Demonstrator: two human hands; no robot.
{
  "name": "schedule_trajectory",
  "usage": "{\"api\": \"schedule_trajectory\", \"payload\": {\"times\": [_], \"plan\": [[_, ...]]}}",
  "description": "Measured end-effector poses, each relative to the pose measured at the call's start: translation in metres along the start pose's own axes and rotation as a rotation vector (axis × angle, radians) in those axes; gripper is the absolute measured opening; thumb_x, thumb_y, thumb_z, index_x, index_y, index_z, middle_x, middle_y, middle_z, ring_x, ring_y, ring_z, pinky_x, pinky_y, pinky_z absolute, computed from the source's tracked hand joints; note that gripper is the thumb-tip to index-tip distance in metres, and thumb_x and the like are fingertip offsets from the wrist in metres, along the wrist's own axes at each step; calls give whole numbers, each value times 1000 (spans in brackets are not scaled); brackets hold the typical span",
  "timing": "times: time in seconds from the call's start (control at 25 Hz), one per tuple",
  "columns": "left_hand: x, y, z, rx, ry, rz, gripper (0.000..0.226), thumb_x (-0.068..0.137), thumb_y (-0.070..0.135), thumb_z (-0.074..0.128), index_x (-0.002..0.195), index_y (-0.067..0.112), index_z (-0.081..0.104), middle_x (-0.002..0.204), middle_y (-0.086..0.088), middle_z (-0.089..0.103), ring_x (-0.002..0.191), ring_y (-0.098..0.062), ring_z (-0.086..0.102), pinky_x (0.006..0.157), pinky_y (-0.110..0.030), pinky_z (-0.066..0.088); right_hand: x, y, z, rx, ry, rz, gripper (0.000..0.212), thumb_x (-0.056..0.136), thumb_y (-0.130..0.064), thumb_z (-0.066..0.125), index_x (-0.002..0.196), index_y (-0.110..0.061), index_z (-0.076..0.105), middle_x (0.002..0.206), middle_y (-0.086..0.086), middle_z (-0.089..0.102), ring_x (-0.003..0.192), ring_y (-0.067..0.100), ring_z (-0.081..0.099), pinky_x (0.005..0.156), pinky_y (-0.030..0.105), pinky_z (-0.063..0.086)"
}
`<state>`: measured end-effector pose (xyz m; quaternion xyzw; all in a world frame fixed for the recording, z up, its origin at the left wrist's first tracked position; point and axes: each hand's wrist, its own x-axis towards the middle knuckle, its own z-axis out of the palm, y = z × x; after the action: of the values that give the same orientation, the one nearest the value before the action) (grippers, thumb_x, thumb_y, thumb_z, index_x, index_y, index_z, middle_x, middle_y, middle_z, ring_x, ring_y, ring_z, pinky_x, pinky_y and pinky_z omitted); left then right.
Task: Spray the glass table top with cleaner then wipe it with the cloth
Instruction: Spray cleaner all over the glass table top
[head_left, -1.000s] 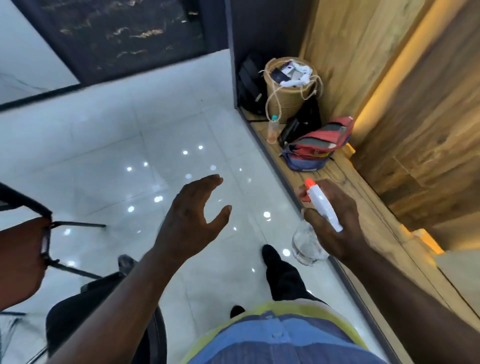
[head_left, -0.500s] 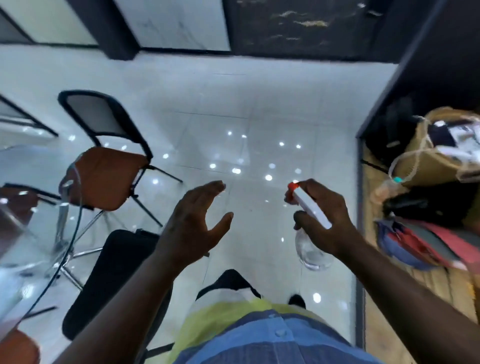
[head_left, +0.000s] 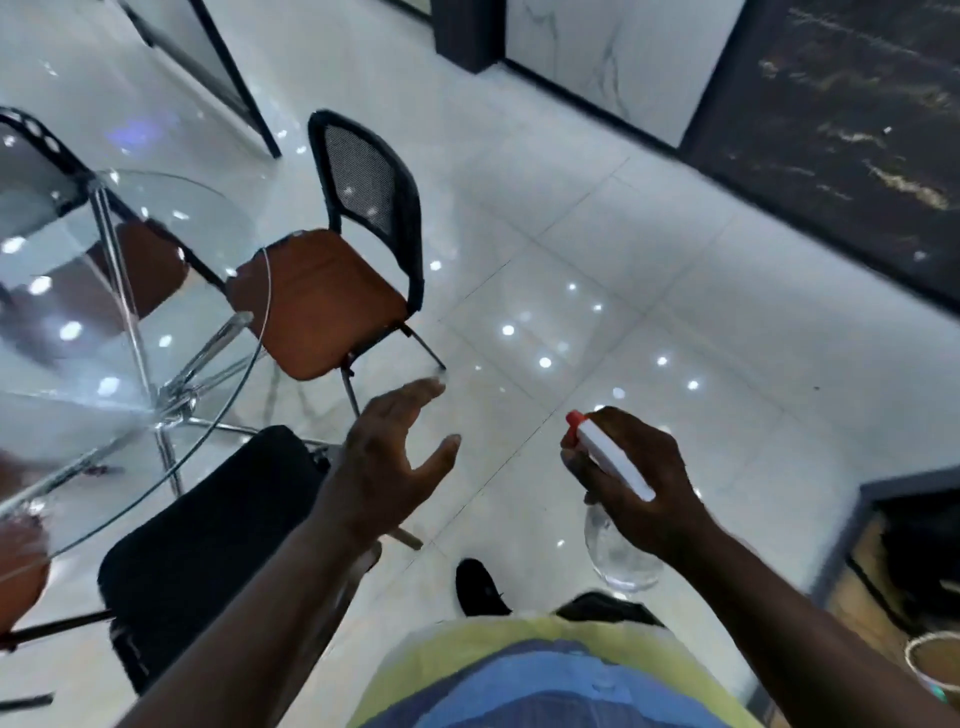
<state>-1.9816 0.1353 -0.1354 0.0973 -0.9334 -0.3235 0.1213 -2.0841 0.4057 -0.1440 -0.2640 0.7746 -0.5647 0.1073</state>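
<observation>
Swinging left since before, the view now shows more glass table (head_left: 208, 228), cut off at left. Open and empty, the left hand (head_left: 387, 457) hangs mid-air; the right hand (head_left: 662, 467) grips the spray bottle (head_left: 610, 457), its clear body half hidden.

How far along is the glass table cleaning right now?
Done: the spray bottle is picked up. In hand: the right hand grips it; the left hand is open and empty. Left: spraying and wiping the glass table top, which neither hand is over. No cloth is in view.
</observation>
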Motion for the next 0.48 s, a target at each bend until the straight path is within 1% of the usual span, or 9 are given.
{"api": "schedule_trajectory", "payload": {"times": [0.08, 0.2, 0.28, 0.36, 0.44, 0.48], "plan": [[33, -6, 0, 12, 32, -68, 58, 91, 29, 78, 144, 14, 58, 144, 0, 61, 134, -7, 50, 108, -26, 44, 46, 9, -6, 18, -63, 2, 18, 99, -29, 74, 99, -11, 73, 89, 6, 69, 75, 31, 67, 65, 56, 55], [64, -12, 9, -24, 52, -154, 58, 91, 29, 79, 143, 15, 59, 145, 2, 60, 135, -9, 51, 106, -34, 51, 105, 21, -13, 69, -172, 24, 16, 100, -22, 75, 101, -7, 72, 88, 8, 69, 75, 34, 67, 63, 58, 55], [93, -19, 13, 6, 72, -204, 57, 91, 30, 79, 142, 16, 59, 145, 2, 60, 134, -10, 52, 107, -36, 51, 159, 32, -11, 81, -265, -12, 8, 99, -12, 76, 100, -4, 72, 90, 9, 70, 75, 34, 68, 60, 59, 56], [115, -19, 13, 55, 138, -304, 56, 91, 32, 78, 141, 16, 60, 145, 4, 60, 134, -9, 52, 112, -27, 44, 214, 40, -10, 125, -370, -6, 2, 97, -2, 74, 99, -3, 72, 89, 8, 71, 71, 32, 69, 57, 57, 56], [133, -17, 8, 90, 196, -396, 55, 91, 34, 78, 140, 17, 61, 144, 6, 60, 132, -6, 52, 113, -16, 37, 262, 41, -6, 187, -468, -32, 8, 96, 4, 71, 99, -4, 73, 89, 7, 71, 68, 32, 70, 54, 56, 57], [139, -17, 4, 105, 212, -437, 55, 91, 35, 77, 140, 18, 61, 143, 7, 60, 132, -5, 51, 112, -13, 35, 282, 41, -2, 202, -521, -45, 13, 96, 7, 70, 100, -4, 74, 91, 8, 72, 69, 33, 70, 53, 57, 58]]}}
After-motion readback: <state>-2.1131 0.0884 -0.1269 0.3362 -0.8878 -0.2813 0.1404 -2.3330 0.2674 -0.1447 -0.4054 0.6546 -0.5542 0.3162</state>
